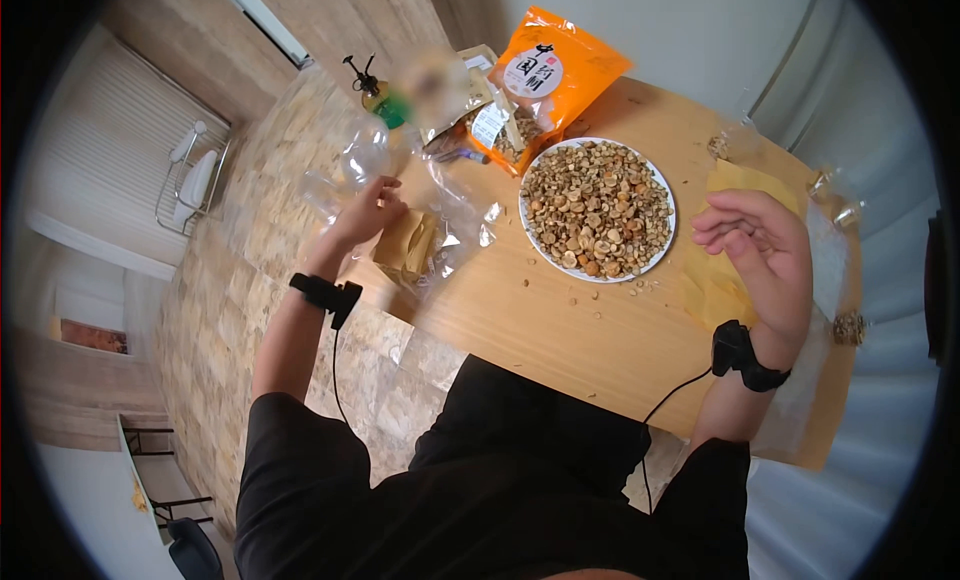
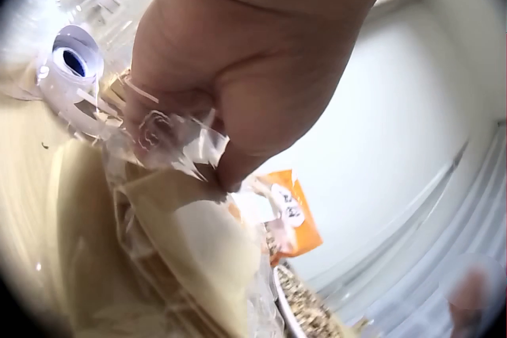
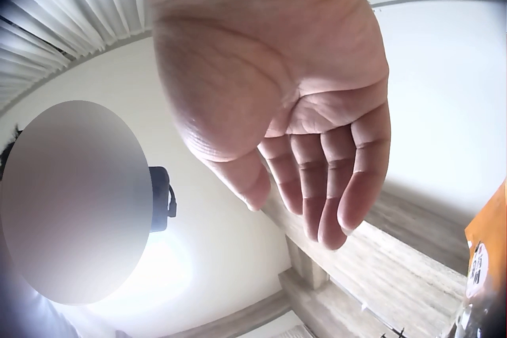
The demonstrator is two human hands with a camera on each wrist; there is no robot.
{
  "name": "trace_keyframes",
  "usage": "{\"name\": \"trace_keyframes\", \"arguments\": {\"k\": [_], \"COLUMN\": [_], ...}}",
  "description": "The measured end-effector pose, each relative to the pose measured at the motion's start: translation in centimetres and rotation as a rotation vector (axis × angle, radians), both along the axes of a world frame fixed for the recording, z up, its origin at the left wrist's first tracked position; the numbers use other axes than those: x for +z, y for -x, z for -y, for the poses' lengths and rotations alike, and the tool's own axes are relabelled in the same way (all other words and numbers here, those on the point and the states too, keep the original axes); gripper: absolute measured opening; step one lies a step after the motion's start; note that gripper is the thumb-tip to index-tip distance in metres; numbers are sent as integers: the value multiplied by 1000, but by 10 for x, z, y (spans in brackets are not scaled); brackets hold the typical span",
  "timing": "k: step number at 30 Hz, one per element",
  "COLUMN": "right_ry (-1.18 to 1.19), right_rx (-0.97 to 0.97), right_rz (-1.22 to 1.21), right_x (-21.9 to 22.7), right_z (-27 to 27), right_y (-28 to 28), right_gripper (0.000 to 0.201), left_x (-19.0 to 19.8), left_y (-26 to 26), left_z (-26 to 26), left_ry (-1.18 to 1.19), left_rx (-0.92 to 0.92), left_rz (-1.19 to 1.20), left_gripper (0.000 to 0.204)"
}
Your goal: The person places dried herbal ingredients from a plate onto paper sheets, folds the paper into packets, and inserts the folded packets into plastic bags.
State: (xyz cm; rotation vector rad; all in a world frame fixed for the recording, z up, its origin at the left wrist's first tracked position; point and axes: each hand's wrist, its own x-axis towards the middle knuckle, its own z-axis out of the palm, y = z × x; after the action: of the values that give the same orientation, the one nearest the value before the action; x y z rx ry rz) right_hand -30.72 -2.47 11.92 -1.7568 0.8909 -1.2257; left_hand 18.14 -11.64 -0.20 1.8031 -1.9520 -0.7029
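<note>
Starting at the left edge of the table [image 1: 480, 310], clear plastic bottles [image 1: 365, 155] just beyond the left hand [image 1: 372, 216]. Left grip closed, thumb and fingers pinching the upper end of a tan paper packet [image 1: 405, 242], with clear film [image 1: 455, 220] crumpled close beside. Packet at the near left corner, just right of the left grip and a little toward the near edge. Long axis slanted in head view, far end up and right, near end down and left; in left wrist view, hanging away below the fingertips. Left hand clearly nearer, already touching; right hand [image 1: 762, 245] well apart, with the white plate [image 1: 525, 228] between. Farther right, at the far edge, an orange bag [image 1: 575, 65], leaning beside the plate. On the plate, a heap of dried slices [image 1: 595, 215], closer to the right hand than to the left. Right grip empty, fingers loosely bent, palm showing in right wrist view. Toward the right edge, seen past the right hand, yellow paper [image 1: 722, 280]; contact between the two impossible to tell.
</note>
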Motion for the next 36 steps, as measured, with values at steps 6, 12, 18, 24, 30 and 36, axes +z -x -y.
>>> {"name": "trace_keyframes", "arguments": {"k": [6, 12, 18, 24, 30, 36], "right_ry": [7, 19, 74, -62, -105, -572], "right_rx": [-8, -15, 5, 170, 255, -188], "right_rz": [-54, -81, -122, -186, -486, -575], "right_x": [-1, -6, -4, -6, -46, -74], "right_z": [5, 9, 5, -12, -57, -121], "right_y": [5, 0, -7, -11, -5, 60], "right_gripper": [24, 25, 25, 27, 28, 32], "left_x": [-1, -37, -39, -11, 1, -2], "left_y": [67, 78, 67, 99, 155, 209], "left_z": [-49, -73, -56, -62, -39, 4], "left_ry": [476, 413, 415, 497, 120, -298], "left_rx": [-315, -296, -184, -229, -274, -66], "left_rz": [486, 700, 529, 411, -642, -1450], "left_gripper": [56, 54, 50, 39, 14, 27]}}
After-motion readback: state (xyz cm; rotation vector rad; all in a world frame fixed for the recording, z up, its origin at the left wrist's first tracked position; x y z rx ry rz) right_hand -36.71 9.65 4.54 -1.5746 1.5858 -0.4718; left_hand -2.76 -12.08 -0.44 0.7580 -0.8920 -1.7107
